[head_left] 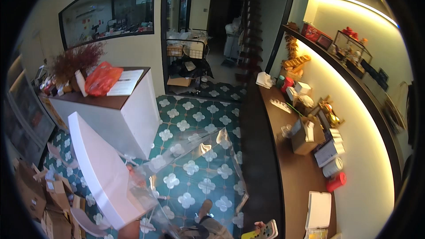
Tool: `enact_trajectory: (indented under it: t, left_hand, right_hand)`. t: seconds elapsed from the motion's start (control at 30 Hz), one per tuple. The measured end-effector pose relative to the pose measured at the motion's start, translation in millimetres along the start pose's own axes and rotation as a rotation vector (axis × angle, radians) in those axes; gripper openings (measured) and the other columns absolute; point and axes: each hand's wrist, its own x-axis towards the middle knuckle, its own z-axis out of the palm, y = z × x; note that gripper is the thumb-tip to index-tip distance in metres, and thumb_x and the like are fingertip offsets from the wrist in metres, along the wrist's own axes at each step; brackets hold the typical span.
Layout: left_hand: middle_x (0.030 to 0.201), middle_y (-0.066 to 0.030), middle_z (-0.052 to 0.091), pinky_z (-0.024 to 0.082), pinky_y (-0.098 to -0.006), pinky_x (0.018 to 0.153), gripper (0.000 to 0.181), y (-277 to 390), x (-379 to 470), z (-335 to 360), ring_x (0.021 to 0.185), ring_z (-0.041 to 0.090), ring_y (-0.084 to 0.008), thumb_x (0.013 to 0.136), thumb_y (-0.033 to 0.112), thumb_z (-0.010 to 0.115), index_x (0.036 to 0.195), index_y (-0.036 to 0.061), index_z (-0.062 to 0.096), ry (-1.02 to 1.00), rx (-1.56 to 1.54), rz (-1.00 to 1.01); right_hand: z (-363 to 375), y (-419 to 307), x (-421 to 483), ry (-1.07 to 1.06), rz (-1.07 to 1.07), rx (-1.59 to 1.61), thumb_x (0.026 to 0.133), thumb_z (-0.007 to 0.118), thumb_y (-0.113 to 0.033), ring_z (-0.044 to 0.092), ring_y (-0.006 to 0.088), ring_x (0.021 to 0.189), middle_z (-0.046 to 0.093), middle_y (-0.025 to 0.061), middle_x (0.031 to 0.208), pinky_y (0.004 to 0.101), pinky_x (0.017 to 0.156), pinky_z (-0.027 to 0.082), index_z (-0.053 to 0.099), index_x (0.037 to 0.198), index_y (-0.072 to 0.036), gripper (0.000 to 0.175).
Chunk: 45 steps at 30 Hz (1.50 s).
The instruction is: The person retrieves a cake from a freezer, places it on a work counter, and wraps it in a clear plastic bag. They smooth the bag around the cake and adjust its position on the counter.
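Note:
A large pale pink panel with a raised white rim [111, 176] tilts upright at the left. Alongside it spreads a clear plastic sheet [196, 146], creased and glossy, through which the floor shows. My left hand [136, 175] is at the panel's right side, seen blurred through the plastic, its fingers apparently holding the panel and film; the forearm comes from below, partly hidden by the panel. At the bottom right my right hand [259, 225] grips a smartphone [268, 230] with a yellow part beside it. The phone is beside the dark front of the counter.
A long brown counter [282, 172] runs along the right, bearing boxes, red canisters and a white case [318, 209]. Left stands a white cabinet [139, 122] with a red plastic bag [103, 78]. Cardboard boxes [56, 202] crowd the lower left. Ahead, a doorway shows a wire cart [186, 48].

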Motion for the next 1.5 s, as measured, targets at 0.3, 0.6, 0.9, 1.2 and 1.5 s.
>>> enact_trajectory:
  t: [0.3, 0.6, 0.9, 1.2, 1.5]
  left_hand:
    - [0.087, -0.0025, 0.055, 0.04, -0.0258, 0.071, 0.02, -105, 241, -51, 0.07, 0.047, -0.0107, 0.095, 0.019, 0.041, 0.109, 0.0078, 0.05, -0.035, -0.371, 0.033]
    - [0.081, -0.0018, 0.055, 0.04, -0.0275, 0.072, 0.018, -225, 572, -107, 0.076, 0.052, -0.0135, 0.089, 0.021, 0.049, 0.096, 0.0057, 0.053, -0.011, -0.498, -0.198]
    - [0.078, 0.0009, 0.056, 0.042, -0.0244, 0.066, 0.017, -434, 915, -137, 0.073, 0.054, -0.0105, 0.088, 0.022, 0.052, 0.095, 0.0062, 0.052, 0.163, -0.663, -0.684]
    - [0.078, 0.0016, 0.055, 0.039, -0.0232, 0.064, 0.024, -508, 1148, -185, 0.069, 0.051, -0.0095, 0.091, 0.028, 0.044, 0.101, 0.008, 0.052, 0.095, -0.646, -0.649]
    - [0.078, -0.0007, 0.052, 0.043, -0.0264, 0.061, 0.021, -560, 1425, -265, 0.068, 0.05, -0.0123, 0.088, 0.027, 0.052, 0.09, 0.0065, 0.053, 0.073, -0.125, -0.684]
  right_hand:
    - [71, -76, 367, -0.119, 0.229, 0.015, 0.093, 0.042, -0.031, 0.039, 0.0145, 0.071, 0.039, -0.0003, 0.066, 0.0289, 0.073, 0.032, 0.055, 0.091, -0.012, 0.023]
    - [75, -197, 614, 0.049, 0.357, 0.081, 0.09, 0.047, -0.031, 0.044, 0.0161, 0.056, 0.052, 0.0109, 0.076, 0.0296, 0.061, 0.039, 0.062, 0.1, -0.007, 0.03]
    - [112, -370, 946, -0.087, 0.24, -0.05, 0.092, 0.043, -0.041, 0.05, 0.0164, 0.06, 0.053, 0.0226, 0.122, 0.0246, 0.055, 0.044, 0.034, 0.134, 0.003, 0.062]
    - [181, -504, 1248, -0.235, 0.462, -0.27, 0.079, 0.065, -0.04, 0.047, 0.0148, 0.059, 0.052, 0.0067, 0.074, 0.0294, 0.056, 0.04, 0.052, 0.095, 0.0, 0.045]
    - [126, -672, 1446, 0.051, 0.182, -0.934, 0.092, 0.046, -0.033, 0.053, 0.0162, 0.069, 0.054, 0.0048, 0.081, 0.0264, 0.067, 0.044, 0.053, 0.093, -0.003, 0.031]
